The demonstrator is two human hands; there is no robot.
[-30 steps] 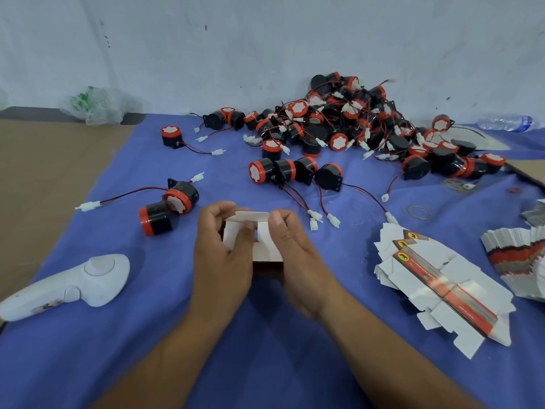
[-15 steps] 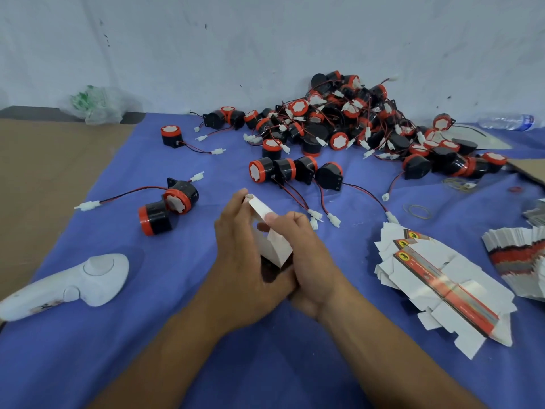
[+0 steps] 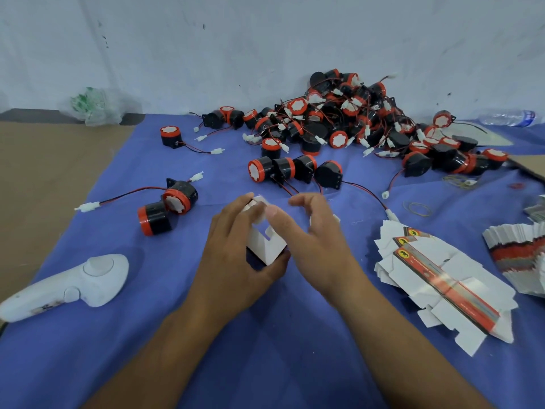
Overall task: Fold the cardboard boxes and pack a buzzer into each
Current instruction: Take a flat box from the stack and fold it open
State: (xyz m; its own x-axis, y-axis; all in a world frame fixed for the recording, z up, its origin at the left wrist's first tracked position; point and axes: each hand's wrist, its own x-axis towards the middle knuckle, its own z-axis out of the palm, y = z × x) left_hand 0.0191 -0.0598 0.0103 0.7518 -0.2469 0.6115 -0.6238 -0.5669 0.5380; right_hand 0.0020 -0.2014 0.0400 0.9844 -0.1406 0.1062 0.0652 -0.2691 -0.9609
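A small white cardboard box (image 3: 267, 246), partly folded with its flaps up, stands on the blue cloth (image 3: 265, 349) at the centre. My left hand (image 3: 233, 255) grips it from the left, fingers curled over its top and thumb under its lower corner. My right hand (image 3: 318, 240) is beside it on the right, fingers spread and blurred, with its thumb touching the top flap. A row of black and red buzzers (image 3: 283, 169) lies just beyond the box, two more buzzers (image 3: 165, 208) lie to the left, and a large heap of buzzers (image 3: 339, 122) is piled against the wall.
A pile of flat unfolded boxes (image 3: 436, 278) lies at the right, with another stack (image 3: 519, 255) at the right edge. A white controller (image 3: 76, 281) sits at the left. Rubber bands (image 3: 418, 208), a plastic bag (image 3: 94, 107) and a water bottle (image 3: 507, 118) lie further back.
The box has been turned from flat-facing to corner-down in my left hand. My right hand has let go of its side and opened out to the right, thumb still at the flap.
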